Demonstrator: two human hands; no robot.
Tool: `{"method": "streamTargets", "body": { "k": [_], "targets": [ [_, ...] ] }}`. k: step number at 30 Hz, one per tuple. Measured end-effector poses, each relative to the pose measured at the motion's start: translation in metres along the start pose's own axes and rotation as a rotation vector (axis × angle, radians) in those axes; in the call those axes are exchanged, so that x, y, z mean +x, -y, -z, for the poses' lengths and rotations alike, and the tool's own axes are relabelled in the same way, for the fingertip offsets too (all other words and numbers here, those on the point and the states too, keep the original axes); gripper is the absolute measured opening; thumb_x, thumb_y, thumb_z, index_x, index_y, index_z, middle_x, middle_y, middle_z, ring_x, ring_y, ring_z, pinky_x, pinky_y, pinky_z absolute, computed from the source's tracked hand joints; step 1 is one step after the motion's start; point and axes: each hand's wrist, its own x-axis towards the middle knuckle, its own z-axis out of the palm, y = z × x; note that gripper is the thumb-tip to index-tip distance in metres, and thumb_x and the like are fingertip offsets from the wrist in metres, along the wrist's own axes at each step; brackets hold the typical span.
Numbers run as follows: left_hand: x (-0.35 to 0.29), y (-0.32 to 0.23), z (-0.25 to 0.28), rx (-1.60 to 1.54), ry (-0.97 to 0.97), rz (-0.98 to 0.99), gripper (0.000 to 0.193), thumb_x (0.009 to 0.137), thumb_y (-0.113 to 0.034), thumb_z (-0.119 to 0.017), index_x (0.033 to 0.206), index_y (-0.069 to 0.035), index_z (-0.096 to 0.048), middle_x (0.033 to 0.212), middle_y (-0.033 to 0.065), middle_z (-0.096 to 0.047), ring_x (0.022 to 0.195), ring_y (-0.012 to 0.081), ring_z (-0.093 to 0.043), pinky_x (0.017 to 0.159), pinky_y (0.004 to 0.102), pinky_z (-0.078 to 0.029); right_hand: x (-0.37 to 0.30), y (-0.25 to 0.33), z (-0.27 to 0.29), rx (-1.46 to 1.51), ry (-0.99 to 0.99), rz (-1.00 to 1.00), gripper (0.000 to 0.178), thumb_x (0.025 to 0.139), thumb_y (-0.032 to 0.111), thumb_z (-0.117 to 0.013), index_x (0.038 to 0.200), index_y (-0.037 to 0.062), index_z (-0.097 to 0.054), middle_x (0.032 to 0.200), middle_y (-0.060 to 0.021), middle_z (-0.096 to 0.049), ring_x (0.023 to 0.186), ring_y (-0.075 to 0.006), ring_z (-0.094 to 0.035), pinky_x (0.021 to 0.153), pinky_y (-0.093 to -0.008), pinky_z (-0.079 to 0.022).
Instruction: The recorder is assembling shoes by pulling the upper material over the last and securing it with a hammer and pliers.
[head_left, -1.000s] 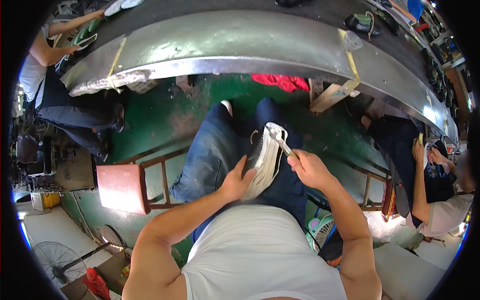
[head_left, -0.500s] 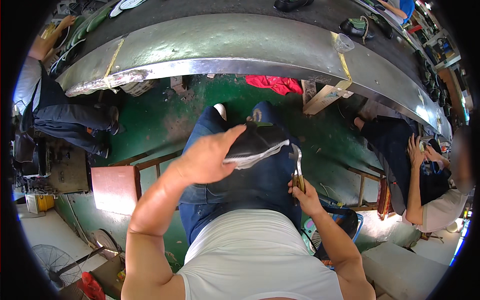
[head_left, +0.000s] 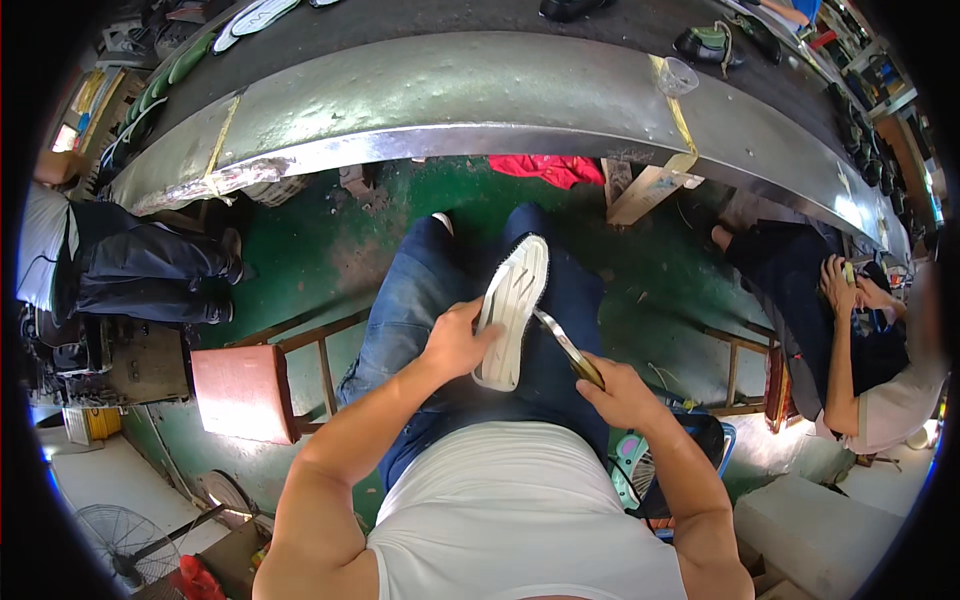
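Observation:
A black shoe (head_left: 515, 310) is bottom-up over my lap, its whitish underside facing me and its toe pointing away. Dark edging shows around the toe. My left hand (head_left: 462, 342) grips it from the left side, thumb across the underside. In my right hand (head_left: 615, 388) is a pair of pliers (head_left: 563, 345) with a curved metal head and brownish-yellow handles. Its tip is at the shoe's right edge; whether it bites the material, I cannot tell.
A metal-edged conveyor bench (head_left: 400, 95) curves ahead, with green and black shoes (head_left: 708, 45) and a clear cup (head_left: 677, 77) on it. Red cloth (head_left: 548, 170) lies beneath. A brown stool (head_left: 243, 392) is at left, a fan (head_left: 125, 545) lower left. Co-workers (head_left: 150, 255) are on both sides.
The shoe has turned from its side to bottom-up, toe away from me. My left hand moved down onto its underside. The pliers tilted left, bringing their tip to the shoe's edge.

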Motion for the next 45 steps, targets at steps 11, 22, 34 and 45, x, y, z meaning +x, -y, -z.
{"method": "streamTargets", "body": {
  "k": [11,22,34,45],
  "targets": [
    [-0.019,-0.042,0.009,0.166,-0.043,-0.05,0.02,0.097,-0.018,-0.056,0.088,-0.003,-0.065,0.079,0.0183,-0.066,0.074,0.0386,-0.066,0.063,0.0446,-0.052,0.065,0.07,0.047,-0.316,0.383,-0.1,0.035,0.095,0.024,-0.06,0.116,-0.0041,-0.059,0.101,-0.0251,-0.067,0.097,-0.0421,-0.065,0.084,-0.0481,-0.05],
    [0.007,0.02,-0.013,-1.273,0.204,0.471,0.066,0.105,-0.047,-0.045,0.159,-0.014,-0.024,0.151,0.0053,-0.043,0.138,0.0191,-0.04,0.115,0.0372,-0.033,0.059,0.023,-0.05,0.08,-0.054,0.014,0.024,0.092,0.021,-0.063,0.11,0.0048,-0.061,0.091,-0.0193,-0.068,0.089,-0.0392,-0.067,0.076,-0.0458,-0.051],
    [0.014,0.002,-0.024,-0.537,0.005,0.32,0.059,0.104,-0.021,-0.049,0.159,-0.017,-0.026,0.144,0.0194,-0.052,0.13,0.0259,-0.052,0.109,0.0349,-0.04,0.08,0.002,-0.024,0.354,0.177,-0.19,0.029,0.098,0.022,-0.06,0.116,-0.0004,-0.059,0.101,-0.0149,-0.07,0.085,-0.022,-0.07,0.063,-0.03,-0.053],
    [0.03,-0.024,0.001,0.246,0.21,0.048,0.049,0.1,-0.013,-0.048,0.148,-0.012,-0.042,0.12,0.0315,-0.06,0.11,0.0481,-0.06,0.096,0.0437,-0.051,0.076,0.006,0.027,0.505,0.126,-0.246,0.039,0.105,0.035,-0.048,0.108,-0.0019,-0.06,0.09,-0.0109,-0.069,0.071,-0.0168,-0.067,0.059,-0.0291,-0.054]
  ]
}}
